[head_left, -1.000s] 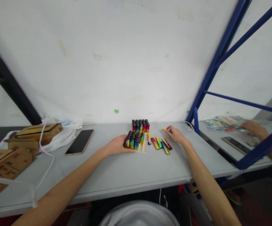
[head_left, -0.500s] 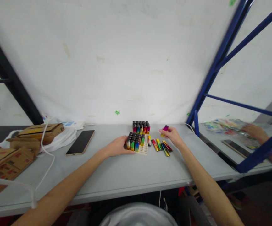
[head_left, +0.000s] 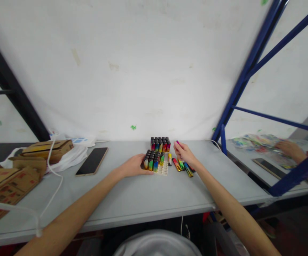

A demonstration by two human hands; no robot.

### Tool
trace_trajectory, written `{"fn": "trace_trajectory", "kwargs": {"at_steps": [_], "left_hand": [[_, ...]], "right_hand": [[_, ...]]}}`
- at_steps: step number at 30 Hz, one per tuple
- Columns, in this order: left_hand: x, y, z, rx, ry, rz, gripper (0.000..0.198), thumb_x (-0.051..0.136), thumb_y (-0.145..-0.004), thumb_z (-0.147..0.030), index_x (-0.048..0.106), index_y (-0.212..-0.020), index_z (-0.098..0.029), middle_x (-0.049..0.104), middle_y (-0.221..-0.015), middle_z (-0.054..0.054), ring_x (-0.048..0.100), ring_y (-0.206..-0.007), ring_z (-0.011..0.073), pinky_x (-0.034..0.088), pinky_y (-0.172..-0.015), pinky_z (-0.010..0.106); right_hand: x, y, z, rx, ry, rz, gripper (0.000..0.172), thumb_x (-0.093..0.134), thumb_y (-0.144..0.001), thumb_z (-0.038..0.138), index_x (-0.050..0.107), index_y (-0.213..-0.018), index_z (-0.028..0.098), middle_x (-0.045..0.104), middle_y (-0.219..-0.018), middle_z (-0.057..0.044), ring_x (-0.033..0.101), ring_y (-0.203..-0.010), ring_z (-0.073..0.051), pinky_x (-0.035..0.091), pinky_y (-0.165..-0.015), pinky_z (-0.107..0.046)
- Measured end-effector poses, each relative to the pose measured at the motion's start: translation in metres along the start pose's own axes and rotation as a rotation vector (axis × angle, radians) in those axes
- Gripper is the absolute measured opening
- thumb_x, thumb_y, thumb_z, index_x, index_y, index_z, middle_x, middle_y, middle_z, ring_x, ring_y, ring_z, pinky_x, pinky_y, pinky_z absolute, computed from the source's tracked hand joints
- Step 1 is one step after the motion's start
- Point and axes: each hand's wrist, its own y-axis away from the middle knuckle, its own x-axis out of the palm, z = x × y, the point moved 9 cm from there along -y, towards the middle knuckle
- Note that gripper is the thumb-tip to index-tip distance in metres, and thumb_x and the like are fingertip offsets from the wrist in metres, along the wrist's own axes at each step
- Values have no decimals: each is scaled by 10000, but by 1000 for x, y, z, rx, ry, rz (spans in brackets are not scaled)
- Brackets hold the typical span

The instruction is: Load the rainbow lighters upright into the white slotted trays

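Standing lighters (head_left: 150, 165) with black tops and shiny coloured bodies fill the left part of a pale tray (head_left: 163, 171), whose right part shows bare sockets. My left hand (head_left: 134, 166) is closed around the left side of this tray and its lighters. Between the fingers of my right hand (head_left: 185, 154) is a lighter (head_left: 177, 142), mostly hidden, with only a purple end showing above the tray's right side. Several loose lighters (head_left: 188, 170) lie on the table under my right wrist. One more lighter (head_left: 170, 159) is beside the tray.
A second block of upright lighters (head_left: 160, 144) stands behind the tray, near the wall. To the left are a phone (head_left: 92, 161), a white plastic bag (head_left: 75, 158) and cardboard boxes (head_left: 12, 183). A blue metal frame (head_left: 232, 96) rises at right; beyond it a co-worker's hand (head_left: 291, 149) is near plastic packets.
My right hand has moved left with its lighter, from over the loose lighters toward the tray. My left hand stays on the tray.
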Motion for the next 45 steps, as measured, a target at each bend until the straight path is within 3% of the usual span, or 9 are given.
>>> {"fn": "trace_trajectory", "kwargs": {"at_steps": [6, 14, 22, 30, 38, 45], "left_hand": [[0, -1, -3, 15, -9, 8, 703, 835, -738, -658, 695, -1260, -207, 751, -1258, 101, 705, -1159, 348, 538, -1049, 418], [0, 0, -2, -13, -36, 7, 701, 828, -733, -686, 706, -1218, -193, 758, -1214, 110, 710, -1097, 334, 543, -1013, 407], [-1, 0, -5, -6, -18, 10, 714, 827, -740, -669, 692, -1262, -200, 752, -1263, 113, 711, -1145, 347, 546, -1035, 416], [-2, 0, -6, 4, 0, 4, 706, 845, -733, -638, 691, -1274, -211, 755, -1271, 108, 711, -1152, 342, 543, -1054, 427], [-4, 0, -7, 1, 3, -2, 695, 840, -729, -655, 700, -1249, -215, 760, -1244, 98, 712, -1128, 339, 550, -1032, 415], [-2, 0, -6, 18, -10, 0, 709, 829, -747, -661, 698, -1258, -187, 757, -1246, 113, 712, -1137, 358, 553, -1036, 436]], "right_hand": [[16, 7, 1, -113, 319, -51, 643, 525, -883, 802, 392, -598, 242, 331, -518, 49, 302, -486, -106, 234, -448, -255], [1, 12, -5, -115, 547, -211, 450, 449, -859, 560, 397, -545, 242, 361, -516, 26, 364, -524, -128, 247, -511, -270], [7, 15, -9, -120, 568, -178, 377, 418, -848, 495, 405, -570, 241, 380, -544, 28, 376, -552, -135, 271, -542, -271], [19, 19, 0, -174, 644, -106, 507, 436, -912, 623, 413, -594, 229, 360, -571, 32, 352, -575, -131, 262, -567, -279], [28, 24, 4, -232, 715, -49, 338, 466, -885, 397, 446, -601, 214, 424, -565, 27, 395, -579, -135, 260, -589, -280], [27, 24, 2, -252, 737, -42, 320, 484, -909, 340, 454, -615, 217, 444, -562, 30, 407, -581, -141, 269, -590, -276]]}}
